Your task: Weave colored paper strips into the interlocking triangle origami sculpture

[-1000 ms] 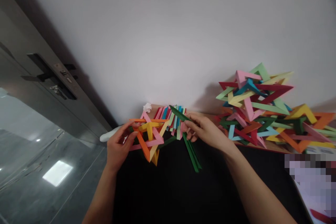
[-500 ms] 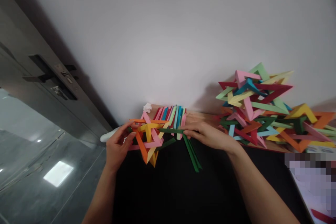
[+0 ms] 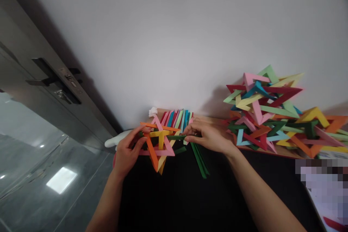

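Note:
My left hand [image 3: 130,148] pinches the left side of an open star-shaped model [image 3: 161,141] of folded paper strips in orange, pink, yellow and cream. A dark green paper strip [image 3: 176,137] runs through the model and comes out on its right. The fingers of my right hand [image 3: 202,136] are closed on that strip's right end. Just below my right hand, several loose green strips [image 3: 200,161] lie on the black surface [image 3: 190,203]. Behind the model, a row of folded coloured strips [image 3: 174,119] rests against the wall side, partly hidden by the model and my right hand.
Finished-looking paper star models [image 3: 266,112] are piled at the right along the wall [image 3: 168,43]. A crumpled white paper [image 3: 152,112] sits at the back left. A white rounded object [image 3: 116,139] is beside my left hand. A door with a handle [image 3: 54,79] stands at the left.
My left hand and the paper model have shifted slightly right. My right hand has moved a little left along with the green strip, and less of the strip shows between model and fingers.

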Motion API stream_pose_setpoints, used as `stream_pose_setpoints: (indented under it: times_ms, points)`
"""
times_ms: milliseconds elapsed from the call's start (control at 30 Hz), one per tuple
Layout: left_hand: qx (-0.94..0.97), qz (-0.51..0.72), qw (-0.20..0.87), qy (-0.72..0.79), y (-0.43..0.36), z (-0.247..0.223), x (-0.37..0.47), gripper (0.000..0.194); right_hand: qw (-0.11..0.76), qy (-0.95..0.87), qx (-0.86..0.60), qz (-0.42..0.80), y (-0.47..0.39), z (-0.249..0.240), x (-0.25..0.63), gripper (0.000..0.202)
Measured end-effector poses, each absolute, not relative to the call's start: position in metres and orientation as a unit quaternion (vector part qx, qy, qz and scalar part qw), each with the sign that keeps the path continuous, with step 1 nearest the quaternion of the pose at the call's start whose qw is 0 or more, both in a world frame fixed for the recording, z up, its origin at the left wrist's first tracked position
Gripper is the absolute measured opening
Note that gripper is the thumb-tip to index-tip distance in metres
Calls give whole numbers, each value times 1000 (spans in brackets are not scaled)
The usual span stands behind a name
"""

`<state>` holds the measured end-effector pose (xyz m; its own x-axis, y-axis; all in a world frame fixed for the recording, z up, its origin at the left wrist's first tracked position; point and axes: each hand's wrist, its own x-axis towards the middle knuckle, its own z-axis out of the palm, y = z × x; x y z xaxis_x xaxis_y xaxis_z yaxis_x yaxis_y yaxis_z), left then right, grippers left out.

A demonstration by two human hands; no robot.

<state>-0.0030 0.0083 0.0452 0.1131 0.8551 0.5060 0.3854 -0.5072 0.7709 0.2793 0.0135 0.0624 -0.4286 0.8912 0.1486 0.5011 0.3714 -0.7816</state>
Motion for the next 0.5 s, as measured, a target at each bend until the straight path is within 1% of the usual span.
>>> stream_pose_setpoints:
  times_ms: [167, 333, 500]
  points:
    - [707, 499, 231, 446, 10, 46, -3, 31, 330, -734, -443, 397, 21, 50, 284, 19]
    - [714, 488, 226, 448, 9, 47, -2, 31, 325, -711, -426, 455, 25, 37, 282, 24]
    - [726, 470, 230, 446, 9, 49, -1, 32, 324, -697, -398, 500, 22, 35, 270, 26]
